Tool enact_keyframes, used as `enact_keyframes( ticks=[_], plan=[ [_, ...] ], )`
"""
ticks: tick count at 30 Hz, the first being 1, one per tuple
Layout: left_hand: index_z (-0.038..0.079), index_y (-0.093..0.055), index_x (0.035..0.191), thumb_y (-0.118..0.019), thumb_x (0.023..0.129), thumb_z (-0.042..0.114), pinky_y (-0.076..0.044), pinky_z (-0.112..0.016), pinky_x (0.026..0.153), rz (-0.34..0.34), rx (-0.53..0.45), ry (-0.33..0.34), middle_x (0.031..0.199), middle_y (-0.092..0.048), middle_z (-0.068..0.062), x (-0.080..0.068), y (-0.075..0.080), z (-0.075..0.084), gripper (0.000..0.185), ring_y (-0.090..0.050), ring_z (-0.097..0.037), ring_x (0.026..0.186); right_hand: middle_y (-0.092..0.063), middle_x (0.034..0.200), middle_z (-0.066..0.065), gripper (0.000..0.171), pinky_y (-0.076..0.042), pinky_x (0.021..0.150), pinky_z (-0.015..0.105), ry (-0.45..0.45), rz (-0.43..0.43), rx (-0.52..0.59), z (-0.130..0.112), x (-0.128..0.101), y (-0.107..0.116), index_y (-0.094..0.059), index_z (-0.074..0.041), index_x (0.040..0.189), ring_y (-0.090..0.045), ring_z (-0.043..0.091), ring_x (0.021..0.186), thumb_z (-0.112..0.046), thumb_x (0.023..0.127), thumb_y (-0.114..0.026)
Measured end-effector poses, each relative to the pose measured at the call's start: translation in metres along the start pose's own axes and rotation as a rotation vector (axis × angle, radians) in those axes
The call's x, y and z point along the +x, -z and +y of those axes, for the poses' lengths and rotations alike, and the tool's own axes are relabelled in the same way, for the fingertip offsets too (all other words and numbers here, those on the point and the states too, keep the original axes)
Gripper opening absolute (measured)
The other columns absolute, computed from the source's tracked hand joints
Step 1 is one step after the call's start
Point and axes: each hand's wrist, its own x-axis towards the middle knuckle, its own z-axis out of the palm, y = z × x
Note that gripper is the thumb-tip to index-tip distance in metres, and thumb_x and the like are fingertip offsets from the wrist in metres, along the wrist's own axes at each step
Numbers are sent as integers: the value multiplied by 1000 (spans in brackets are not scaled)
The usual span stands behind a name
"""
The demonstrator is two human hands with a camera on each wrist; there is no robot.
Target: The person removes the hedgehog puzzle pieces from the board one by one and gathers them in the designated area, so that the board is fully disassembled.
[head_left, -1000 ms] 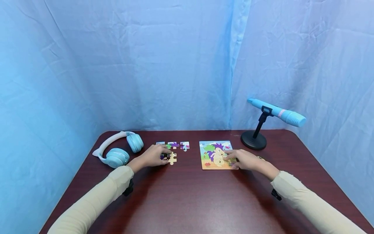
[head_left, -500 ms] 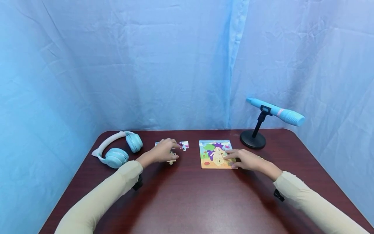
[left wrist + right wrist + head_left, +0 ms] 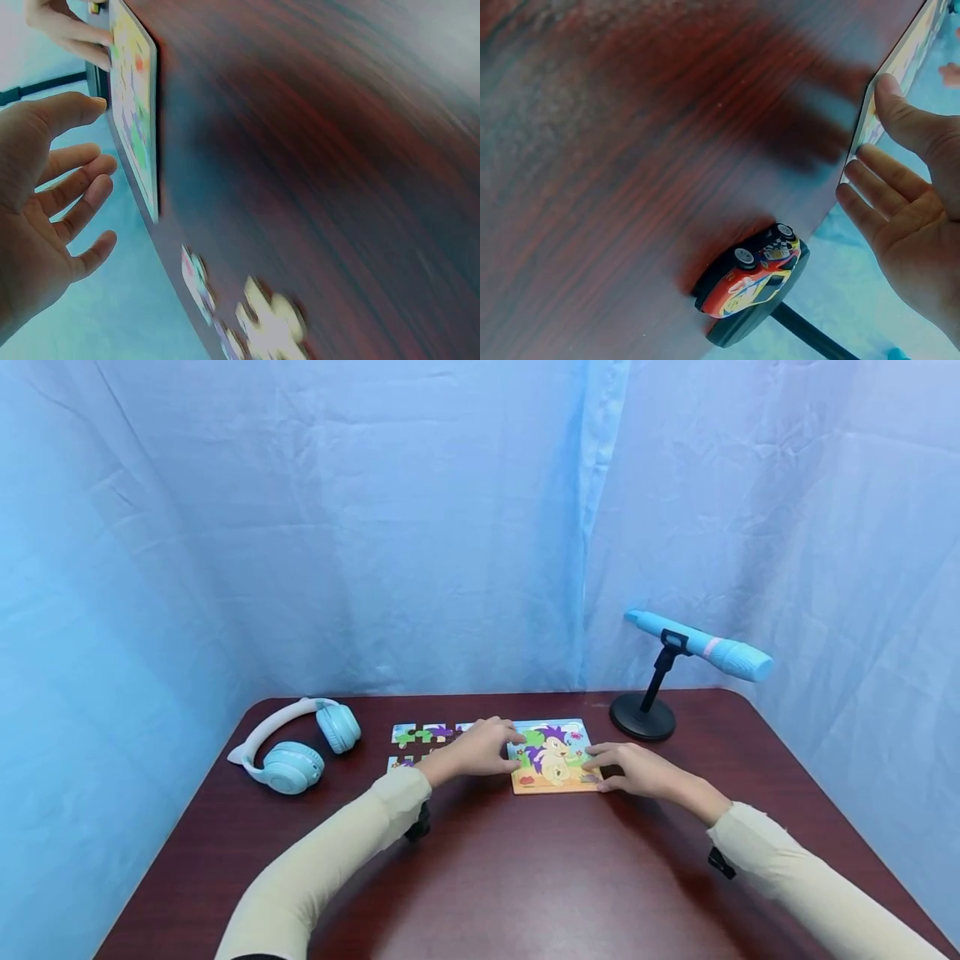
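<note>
One dark red wooden table (image 3: 525,877). On it, far left, pale blue headphones (image 3: 300,747); far right, a blue microphone on a black stand (image 3: 693,647). Centre: a square colourful puzzle board (image 3: 557,758), loose jigsaw pieces (image 3: 414,735) beside. Left hand (image 3: 480,747) at its left edge, right hand (image 3: 637,770) at its right, fingers straight, gripping nothing. Only the right wrist view shows a small red toy car (image 3: 751,268).
</note>
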Motion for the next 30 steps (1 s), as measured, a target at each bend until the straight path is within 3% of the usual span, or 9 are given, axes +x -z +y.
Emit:
enact_keyframes(
  ticks=[8, 15, 24, 30],
  plan=[
    [11, -68, 135, -71, 94, 32, -49, -38, 103, 22, -22, 20, 136, -66, -7, 34, -17, 23, 46, -60, -23, 123, -63, 139, 20, 32, -49, 103, 55, 18, 10, -37, -4, 3, 0, -76, -13, 122, -60, 40, 129, -15, 90, -77],
    [11, -67, 135, -70, 94, 32, -51, -34, 96, 57, -59, 24, 137, -64, -7, 54, -32, 30, 46, -59, -22, 120, -67, 133, 19, 30, -52, 100, 54, 40, 23, -64, -7, 5, 1, -78, -13, 118, -63, 38, 124, -14, 88, -79],
    [16, -64, 140, -70, 94, 35, -45, -33, 88, 19, 8, 65, 135, -60, -3, 67, -42, 33, 50, -53, -20, 114, -67, 133, 19, 32, -53, 98, 52, 27, 31, -53, -7, 4, 0, -78, -12, 118, -64, 38, 123, -12, 87, -79],
    [20, -63, 141, -67, 96, 36, -43, -38, 94, -8, 2, 91, 138, -58, 0, 67, -44, 36, 48, -50, -18, 116, -68, 131, 19, 31, -54, 97, 51, 26, 40, -47, -6, 3, 0, -78, -12, 117, -65, 37, 121, -10, 86, -80]
  ],
)
